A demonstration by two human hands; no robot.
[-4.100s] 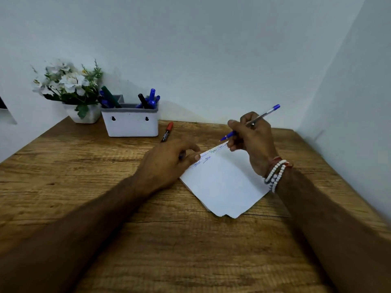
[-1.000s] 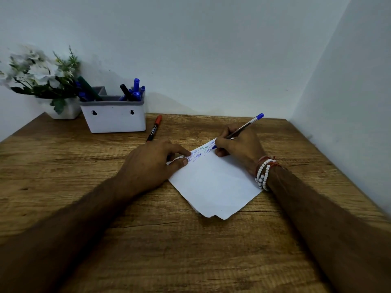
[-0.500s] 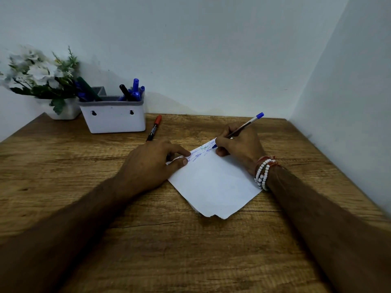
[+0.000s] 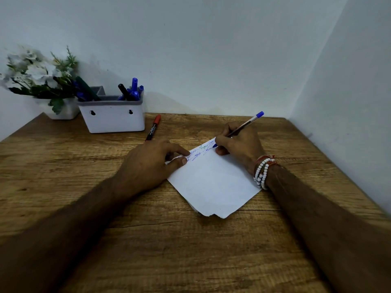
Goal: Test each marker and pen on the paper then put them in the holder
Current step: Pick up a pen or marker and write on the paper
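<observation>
The right hand (image 4: 239,144) has its grip pinched tight round the blue pen (image 4: 245,123), tip down on the far edge of the paper (image 4: 213,182), capped end tilted up and away toward the wall. Scribbles in blue and green run along that top edge, and the tip sits right at the end of the row. The left hand (image 4: 148,163) lies flat, grip loose, fingers stretched out and pressing the sheet's left corner onto the bench (image 4: 190,250). That is the thing to get right here, I'd say: hold that corner pinned so the sheet can't skate on the wood, use a light, short stroke, and stay on the bare white just below the marks so the ink reads clearly. The holder (image 4: 113,117) sits well off to the left by the wall, already stocked with several markers, beside a pot of white flowers (image 4: 38,81). A red marker (image 4: 153,127) lies on the bench between holder and left hand, and looks to me like the last one waiting. Once this line shows, the pen has a long reach across to the holder; best to lift clear of the paper first.
</observation>
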